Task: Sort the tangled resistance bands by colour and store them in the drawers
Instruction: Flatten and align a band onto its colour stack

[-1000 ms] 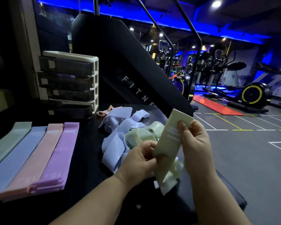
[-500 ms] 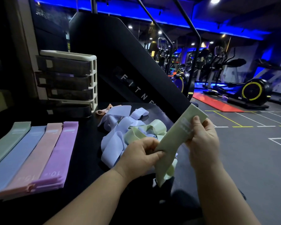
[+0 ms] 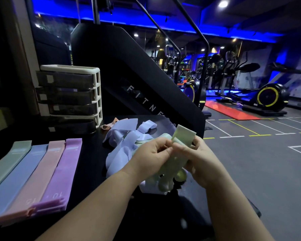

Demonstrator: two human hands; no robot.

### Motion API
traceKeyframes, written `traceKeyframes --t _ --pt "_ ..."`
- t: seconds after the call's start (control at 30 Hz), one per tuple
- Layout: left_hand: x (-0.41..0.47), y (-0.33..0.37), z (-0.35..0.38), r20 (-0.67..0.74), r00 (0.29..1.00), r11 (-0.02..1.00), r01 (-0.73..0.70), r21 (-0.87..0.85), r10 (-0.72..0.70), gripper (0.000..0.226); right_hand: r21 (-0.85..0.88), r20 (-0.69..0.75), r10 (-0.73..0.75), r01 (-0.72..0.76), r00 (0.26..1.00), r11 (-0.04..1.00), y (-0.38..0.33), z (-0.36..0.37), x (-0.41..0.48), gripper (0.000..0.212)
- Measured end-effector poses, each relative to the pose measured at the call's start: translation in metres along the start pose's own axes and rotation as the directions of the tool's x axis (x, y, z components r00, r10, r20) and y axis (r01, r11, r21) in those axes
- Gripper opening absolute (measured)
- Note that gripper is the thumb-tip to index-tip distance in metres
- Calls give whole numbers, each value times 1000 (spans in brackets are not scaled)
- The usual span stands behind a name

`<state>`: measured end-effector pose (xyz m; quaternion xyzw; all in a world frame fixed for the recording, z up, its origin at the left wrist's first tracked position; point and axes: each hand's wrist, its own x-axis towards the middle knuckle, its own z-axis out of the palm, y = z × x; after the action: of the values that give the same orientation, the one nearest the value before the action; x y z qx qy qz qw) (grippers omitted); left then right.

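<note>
A pale green band [image 3: 182,136] is held up between both hands over the dark table [image 3: 87,171]. My left hand [image 3: 149,155] pinches its near edge and my right hand [image 3: 196,159] grips its right side; the band's lower end hangs bunched below them. Behind my left hand lies a tangled heap of light blue bands [image 3: 123,141] with a peach band [image 3: 109,125] at its far edge. On the left, four flat piles lie side by side: green [image 3: 9,162], blue [image 3: 19,174], pink [image 3: 42,171] and purple [image 3: 63,171]. A white drawer unit [image 3: 71,96] with dark drawers stands at the back left.
A large black fitness machine [image 3: 137,80] rises just behind the table. The table's right edge drops to the grey gym floor [image 3: 259,162] with painted lines. Exercise bikes [image 3: 269,96] and a red mat [image 3: 231,110] stand far to the right.
My hands have come close together and lower over the heap. The green band, stretched out between them before, now stands shorter with its lower end bunched under my hands.
</note>
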<state>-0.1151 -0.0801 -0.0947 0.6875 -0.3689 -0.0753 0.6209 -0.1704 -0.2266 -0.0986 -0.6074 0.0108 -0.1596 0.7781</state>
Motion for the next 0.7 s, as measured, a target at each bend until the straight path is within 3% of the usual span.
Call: traceKeyframes --t 0.33,0.43,0.6,0.7 --pt "-5 -8 -12 -144 988 971 80 224 -49 7 129 -222 -132 163 966 978 -15 -5 -3 30" --pt "-6 -10 -16 -172 983 960 110 258 -66 4 197 -206 -155 197 966 961 -25 -10 -5 30" --pt "-4 -1 -1 109 993 987 22 159 -40 10 210 -139 -195 221 971 952 -32 -4 -11 39" --pt "-4 3 13 214 975 995 32 93 -51 26 224 -135 -206 232 969 946 -34 -1 -14 40"
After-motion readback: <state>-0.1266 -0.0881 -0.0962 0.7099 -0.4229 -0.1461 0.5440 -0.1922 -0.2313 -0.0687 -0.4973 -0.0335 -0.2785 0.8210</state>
